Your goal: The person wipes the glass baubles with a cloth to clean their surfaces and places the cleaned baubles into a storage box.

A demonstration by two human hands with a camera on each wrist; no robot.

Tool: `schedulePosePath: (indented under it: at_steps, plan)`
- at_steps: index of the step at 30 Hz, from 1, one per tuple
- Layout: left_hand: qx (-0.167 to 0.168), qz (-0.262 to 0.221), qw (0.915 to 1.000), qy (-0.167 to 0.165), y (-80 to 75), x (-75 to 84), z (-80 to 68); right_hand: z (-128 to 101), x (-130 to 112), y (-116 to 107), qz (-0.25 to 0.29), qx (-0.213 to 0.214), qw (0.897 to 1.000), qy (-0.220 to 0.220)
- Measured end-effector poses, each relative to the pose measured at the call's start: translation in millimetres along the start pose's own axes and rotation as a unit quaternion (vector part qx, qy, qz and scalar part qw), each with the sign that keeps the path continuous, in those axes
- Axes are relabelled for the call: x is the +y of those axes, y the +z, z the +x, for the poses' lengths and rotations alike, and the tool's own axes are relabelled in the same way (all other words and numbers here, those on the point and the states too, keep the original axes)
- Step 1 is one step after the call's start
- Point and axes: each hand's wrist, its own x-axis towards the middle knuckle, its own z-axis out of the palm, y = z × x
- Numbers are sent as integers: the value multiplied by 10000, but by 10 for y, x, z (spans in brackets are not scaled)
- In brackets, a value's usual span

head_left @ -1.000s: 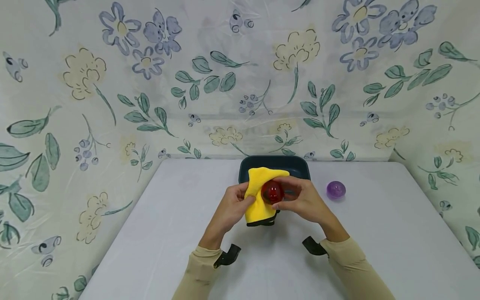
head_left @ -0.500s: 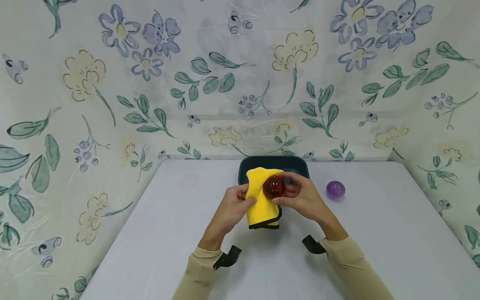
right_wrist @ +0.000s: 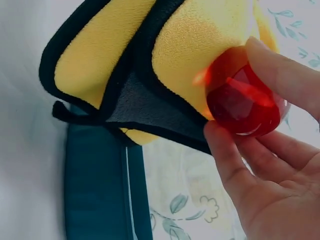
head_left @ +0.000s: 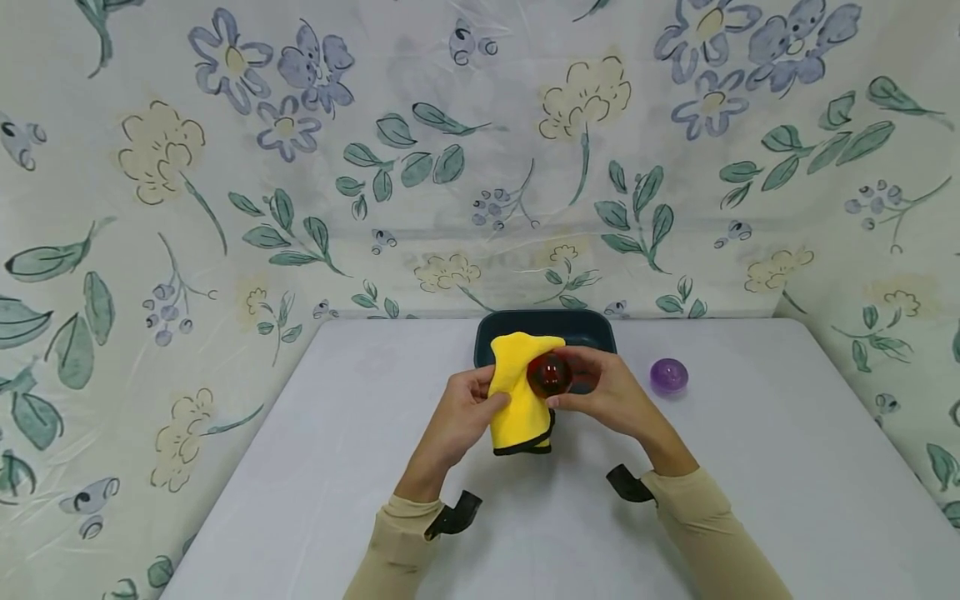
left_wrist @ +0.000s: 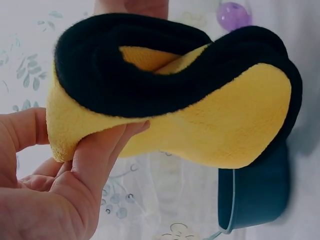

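Now red ball (head_left: 549, 375) pinched in right hand (head_left: 607, 398), against yellow cloth (head_left: 519, 392).

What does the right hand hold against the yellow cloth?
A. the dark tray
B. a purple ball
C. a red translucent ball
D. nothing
C: the right hand pinches a red translucent ball against the yellow cloth, which the left hand grips; the purple ball lies apart on the table.

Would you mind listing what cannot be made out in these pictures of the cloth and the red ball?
- Inside of the dark tray: head view, hidden by the yellow cloth and both hands.
- Red ball: absent from the left wrist view, behind the cloth.
- Left hand fingertips: head view, tucked behind the cloth.
- Purple ball: too small to tell its surface detail.
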Motion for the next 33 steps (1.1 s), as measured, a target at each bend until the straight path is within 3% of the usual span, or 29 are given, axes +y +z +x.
schedulePosePath:
  at_steps: [11, 21, 28, 33]
  plan:
    - [120, -5, 9998, 153, -1, 40, -34, 6, 22, 32, 158, -152, 9992, 335]
    - [352, 47, 9976, 594, 15, 24, -37, 5, 17, 69, -80, -432, 9989, 172]
    - [416, 112, 9971, 624, 3, 20, -40, -1, 23, 103, -655, -389, 9971, -74]
    - [428, 222, 9967, 646, -10, 22, -29, -2, 14, 111, -522, -512, 9972, -126]
